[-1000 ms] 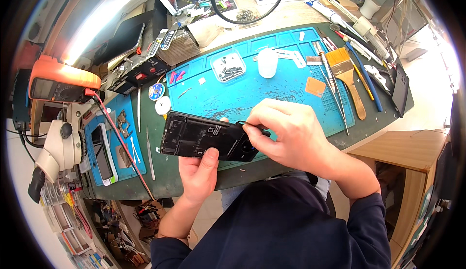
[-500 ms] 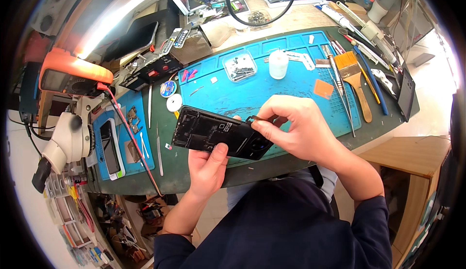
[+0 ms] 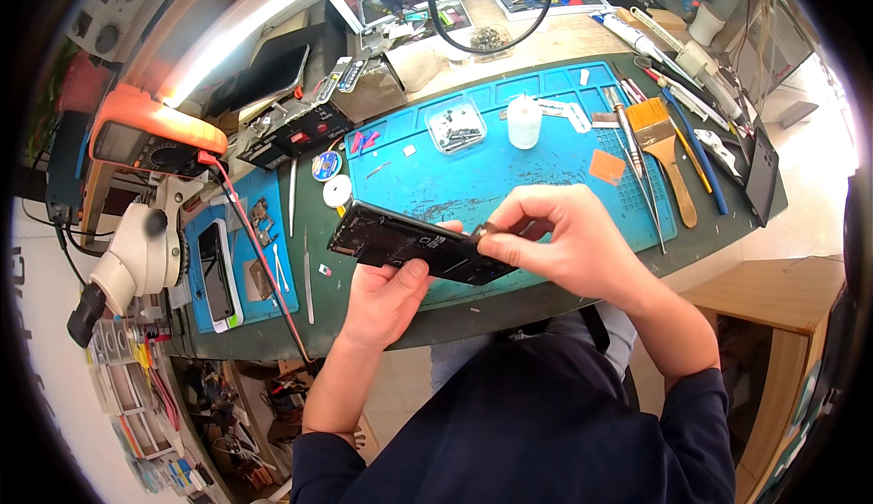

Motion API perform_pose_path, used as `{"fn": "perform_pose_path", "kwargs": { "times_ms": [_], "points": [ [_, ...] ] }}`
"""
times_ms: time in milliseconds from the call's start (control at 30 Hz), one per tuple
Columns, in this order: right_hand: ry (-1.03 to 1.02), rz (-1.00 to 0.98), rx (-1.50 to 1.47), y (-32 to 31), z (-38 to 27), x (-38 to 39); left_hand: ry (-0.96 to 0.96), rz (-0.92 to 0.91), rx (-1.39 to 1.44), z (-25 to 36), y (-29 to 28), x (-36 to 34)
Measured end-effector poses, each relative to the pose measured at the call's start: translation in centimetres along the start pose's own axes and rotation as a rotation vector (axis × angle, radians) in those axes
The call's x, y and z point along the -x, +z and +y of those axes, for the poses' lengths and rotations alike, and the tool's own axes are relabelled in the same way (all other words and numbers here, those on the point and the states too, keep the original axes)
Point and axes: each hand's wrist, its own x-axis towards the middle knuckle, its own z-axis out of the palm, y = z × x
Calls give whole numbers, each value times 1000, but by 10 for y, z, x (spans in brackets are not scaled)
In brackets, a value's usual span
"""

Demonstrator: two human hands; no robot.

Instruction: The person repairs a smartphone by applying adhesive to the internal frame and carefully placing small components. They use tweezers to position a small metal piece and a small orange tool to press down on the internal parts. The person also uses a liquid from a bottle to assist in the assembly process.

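My left hand [image 3: 386, 299] grips a black smartphone [image 3: 405, 239] with its back cover off, thumb on the near edge and fingers behind. The phone is tilted above the blue mat [image 3: 436, 181], its dark inner side partly showing. At its upper right edge, my right hand [image 3: 568, 236] is closed, with thumb and forefinger pinching a small dark piece [image 3: 485, 230]. Whether that piece is still joined to the phone is hidden by the fingers.
Past the phone stand a clear tray of small parts [image 3: 456, 128] and a white bottle [image 3: 524, 124]. A brush [image 3: 668, 145] and tweezers [image 3: 639, 172] lie to the right. On the left are an orange multimeter [image 3: 150, 136], a microscope [image 3: 136, 249] and another phone [image 3: 216, 272].
The phone has tipped, so its inner face shows at a flatter angle. My right fingers still pinch at its upper edge. The whole view has shifted slightly.
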Motion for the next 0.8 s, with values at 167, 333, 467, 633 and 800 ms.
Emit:
{"fn": "perform_pose_path", "kwargs": {
  "times_ms": [167, 333, 467, 633, 800],
  "points": [
    [-198, 108, 164, 13, 6, 12, 167, 164, -357, -1, 6, 3],
    [-248, 176, 202, 20, 9, 16, 318, 473, -474, -8, 46, -1],
    [-229, 179, 181, 23, 5, 20, 406, 440, -461, -10, 59, 7],
    [-285, 141, 174, 28, 6, 18, 484, 390, -511, -15, 57, 7],
    [-358, 200, 247, 35, 11, 12, 493, 375, -580, -10, 53, 0]
  ]
}}
